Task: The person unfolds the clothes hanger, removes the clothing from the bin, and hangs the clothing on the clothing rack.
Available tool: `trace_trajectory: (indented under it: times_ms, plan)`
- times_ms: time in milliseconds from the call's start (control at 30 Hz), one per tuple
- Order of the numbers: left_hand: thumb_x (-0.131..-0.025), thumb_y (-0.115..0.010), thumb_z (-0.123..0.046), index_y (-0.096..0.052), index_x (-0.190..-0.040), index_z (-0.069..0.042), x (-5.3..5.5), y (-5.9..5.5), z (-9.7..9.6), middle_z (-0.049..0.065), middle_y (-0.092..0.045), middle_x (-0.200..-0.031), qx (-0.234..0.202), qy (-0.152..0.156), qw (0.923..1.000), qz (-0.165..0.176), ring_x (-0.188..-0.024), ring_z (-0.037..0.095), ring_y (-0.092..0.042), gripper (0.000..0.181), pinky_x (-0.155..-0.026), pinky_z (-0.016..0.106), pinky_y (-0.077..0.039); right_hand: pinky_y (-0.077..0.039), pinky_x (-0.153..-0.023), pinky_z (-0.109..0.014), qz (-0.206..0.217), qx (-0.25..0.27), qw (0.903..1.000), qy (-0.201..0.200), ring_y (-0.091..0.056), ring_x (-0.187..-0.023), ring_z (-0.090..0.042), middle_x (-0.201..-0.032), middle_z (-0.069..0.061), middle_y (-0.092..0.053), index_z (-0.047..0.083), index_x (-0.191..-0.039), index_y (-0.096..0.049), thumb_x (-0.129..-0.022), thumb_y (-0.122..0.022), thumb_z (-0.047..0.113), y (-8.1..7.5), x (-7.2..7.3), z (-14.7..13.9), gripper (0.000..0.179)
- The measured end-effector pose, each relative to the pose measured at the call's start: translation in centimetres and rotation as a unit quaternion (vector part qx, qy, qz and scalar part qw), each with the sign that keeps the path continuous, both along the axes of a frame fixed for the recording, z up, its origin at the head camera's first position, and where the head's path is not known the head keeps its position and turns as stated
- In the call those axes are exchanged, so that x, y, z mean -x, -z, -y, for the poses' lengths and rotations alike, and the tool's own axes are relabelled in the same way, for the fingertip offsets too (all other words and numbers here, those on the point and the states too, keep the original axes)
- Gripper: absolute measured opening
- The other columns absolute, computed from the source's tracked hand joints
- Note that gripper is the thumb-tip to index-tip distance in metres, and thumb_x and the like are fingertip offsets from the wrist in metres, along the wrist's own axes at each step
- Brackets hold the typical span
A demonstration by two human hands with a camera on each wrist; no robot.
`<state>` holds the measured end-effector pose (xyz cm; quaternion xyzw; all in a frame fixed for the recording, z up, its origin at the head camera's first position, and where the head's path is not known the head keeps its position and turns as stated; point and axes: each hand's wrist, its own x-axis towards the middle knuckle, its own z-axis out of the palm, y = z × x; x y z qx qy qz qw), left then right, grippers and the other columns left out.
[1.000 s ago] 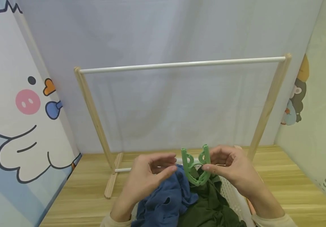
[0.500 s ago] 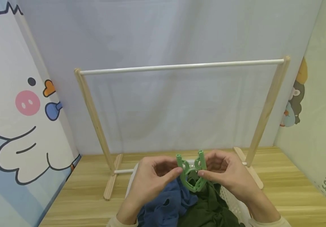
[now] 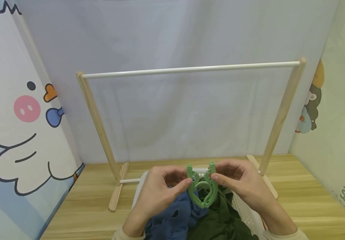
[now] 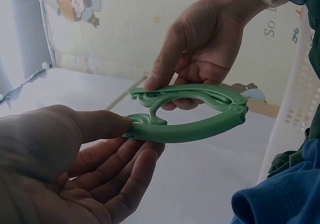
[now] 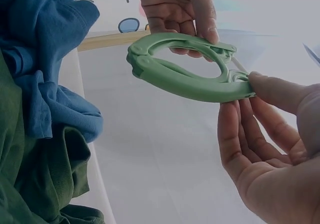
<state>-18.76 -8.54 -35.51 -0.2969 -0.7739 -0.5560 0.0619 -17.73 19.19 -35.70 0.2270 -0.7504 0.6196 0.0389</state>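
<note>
fingers and thumb of the left hand [image 3: 157, 191] and of the right hand [image 3: 247, 183] each pinch one half of a green folding hanger [image 4: 192, 132], low in the middle of the head view. it lies squarely between them, neither hand nearer, folded into a u: tips up the frame, hinge toward the bottom edge, long axis running up and down. counted: one hanger, one clothes rack [image 3: 190, 70], one white basket [image 4: 292, 89], one blue garment [image 3: 167, 225], one dark green garment [image 3: 220, 220]; anything beneath is hidden.
</note>
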Motion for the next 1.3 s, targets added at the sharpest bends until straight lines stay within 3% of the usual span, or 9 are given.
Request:
trace_trajectory:
  times_ms: [300,567,767,1133,1300]
  plan:
    - [-0.102,-0.085,-0.028,-0.086,-0.109,-0.014,0.0,-0.1,0.0,-0.001,-0.084,-0.099,0.005,-0.021,0.9998,0.002,-0.082,0.013,-0.080,0.016,-0.076,0.033,-0.067,-0.065,-0.077,-0.034,-0.017,-0.004,0.9996,-0.022,-0.077,-0.090,-0.017,-0.107,-0.001,-0.080,0.001,-0.121,-0.078,-0.107,-0.074,0.006,0.1,0.1,-0.2,0.015]
    - [-0.102,-0.084,-0.019,-0.085,-0.111,-0.008,0.4,-0.3,1.2,0.004,-0.084,-0.100,-0.021,-0.015,0.9996,0.012,-0.086,0.018,-0.081,0.014,-0.080,0.033,-0.068,-0.066,-0.084,-0.036,-0.004,0.002,0.9999,-0.014,-0.077,-0.090,-0.022,-0.104,-0.002,-0.078,-0.002,-0.118,-0.073,-0.108,-0.074,0.007,-0.1,0.0,-0.9,0.013]
    - [-0.103,-0.083,-0.015,-0.085,-0.111,-0.008,0.7,-0.8,3.0,0.005,-0.084,-0.100,-0.027,-0.030,0.9990,0.020,-0.089,0.024,-0.083,0.012,-0.085,0.034,-0.068,-0.067,-0.091,-0.038,-0.022,0.029,0.9991,-0.023,-0.078,-0.091,-0.028,-0.106,-0.007,-0.080,-0.005,-0.117,-0.070,-0.108,-0.071,0.001,-0.3,0.5,-1.9,0.011]
    - [-0.103,-0.083,-0.012,-0.084,-0.113,-0.005,1.2,-1.0,4.7,0.010,-0.083,-0.100,-0.059,-0.052,0.9968,0.007,-0.087,0.020,-0.081,0.012,-0.083,0.037,-0.069,-0.066,-0.091,-0.035,-0.011,0.028,0.9995,0.005,-0.079,-0.093,-0.024,-0.107,-0.006,-0.081,-0.005,-0.118,-0.070,-0.108,-0.071,0.002,-0.6,0.8,-3.2,0.012]
    - [-0.104,-0.082,-0.012,-0.083,-0.113,-0.005,1.3,-1.1,5.1,0.011,-0.083,-0.099,-0.065,-0.050,0.9966,0.009,-0.089,0.021,-0.081,0.012,-0.084,0.036,-0.068,-0.066,-0.092,-0.036,0.000,0.029,0.9995,-0.012,-0.079,-0.093,-0.025,-0.109,-0.007,-0.080,-0.005,-0.120,-0.071,-0.109,-0.070,0.002,-0.5,1.0,-3.7,0.013]
